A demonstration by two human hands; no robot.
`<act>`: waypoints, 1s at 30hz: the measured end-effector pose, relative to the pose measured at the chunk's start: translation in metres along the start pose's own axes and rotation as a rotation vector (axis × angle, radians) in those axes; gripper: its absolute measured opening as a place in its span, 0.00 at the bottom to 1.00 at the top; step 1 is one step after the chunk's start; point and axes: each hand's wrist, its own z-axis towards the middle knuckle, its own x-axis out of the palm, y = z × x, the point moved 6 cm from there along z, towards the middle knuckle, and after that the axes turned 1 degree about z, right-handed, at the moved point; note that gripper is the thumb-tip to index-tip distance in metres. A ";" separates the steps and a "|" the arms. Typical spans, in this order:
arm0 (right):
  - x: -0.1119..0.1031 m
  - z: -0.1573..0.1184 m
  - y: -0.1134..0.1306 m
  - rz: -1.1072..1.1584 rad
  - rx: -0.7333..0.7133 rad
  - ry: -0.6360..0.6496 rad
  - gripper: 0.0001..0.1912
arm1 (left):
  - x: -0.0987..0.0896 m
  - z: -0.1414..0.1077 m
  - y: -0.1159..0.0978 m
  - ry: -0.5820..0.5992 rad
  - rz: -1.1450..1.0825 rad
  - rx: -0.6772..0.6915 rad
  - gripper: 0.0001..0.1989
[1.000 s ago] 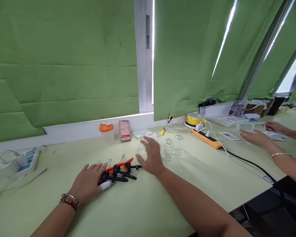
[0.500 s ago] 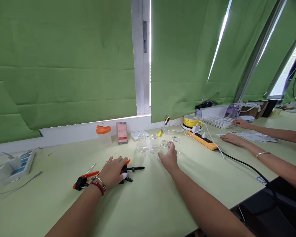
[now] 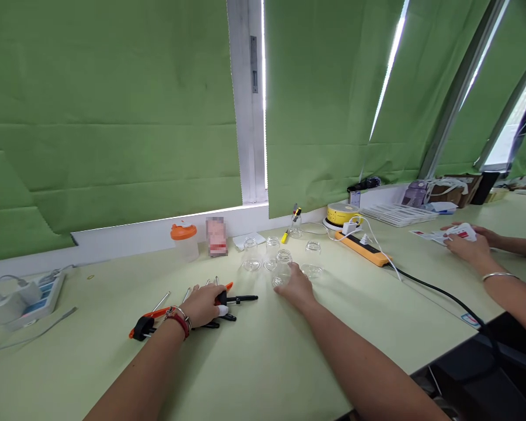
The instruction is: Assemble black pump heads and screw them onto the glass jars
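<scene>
The right hand (image 3: 297, 289) is clamped on a clear, round-bodied, open-mouthed jar, apparently glass (image 3: 283, 268), which stands roughly upright near the middle of the pale green surface (image 3: 245, 368). The thumb shows low on the near side and the fingers curve around the right; whether the base is lifted or resting, I cannot tell. The left hand (image 3: 203, 306), well apart from the right, lies palm down over a row of orange-and-black tools with slim metal rods (image 3: 231, 299); whether its fingers close on one of them is hidden.

The jar looks empty, so it should feel fairly light, but stiff and smooth, with no give under a squeeze. Skin may slip on its polished wall, and a knock could chip or crack it. The body below the neck seems the best hold, thumb opposite the fingers, with firm, even pressure; the narrower rim offers less to grip and looks more easily damaged. Three similar clear jars (image 3: 312, 262) stand close by, two beyond it and one to its right, so sideways contact calls for care. The tools seem sturdier, with their black handles the natural place to hold.
</scene>
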 end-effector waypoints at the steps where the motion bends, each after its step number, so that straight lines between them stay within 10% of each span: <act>1: -0.001 -0.001 0.002 0.002 0.000 0.010 0.41 | 0.000 0.001 0.000 -0.009 -0.003 -0.002 0.12; 10: -0.017 -0.010 0.022 0.191 -0.137 -0.002 0.35 | -0.007 -0.004 -0.009 -0.232 -0.058 -0.007 0.16; 16: -0.020 -0.013 0.031 0.439 -0.181 0.112 0.34 | -0.027 -0.031 0.001 -0.430 -0.546 0.002 0.19; 30: 0.005 -0.015 0.047 1.074 0.244 0.393 0.18 | -0.009 -0.080 0.031 -0.474 -1.220 -0.163 0.25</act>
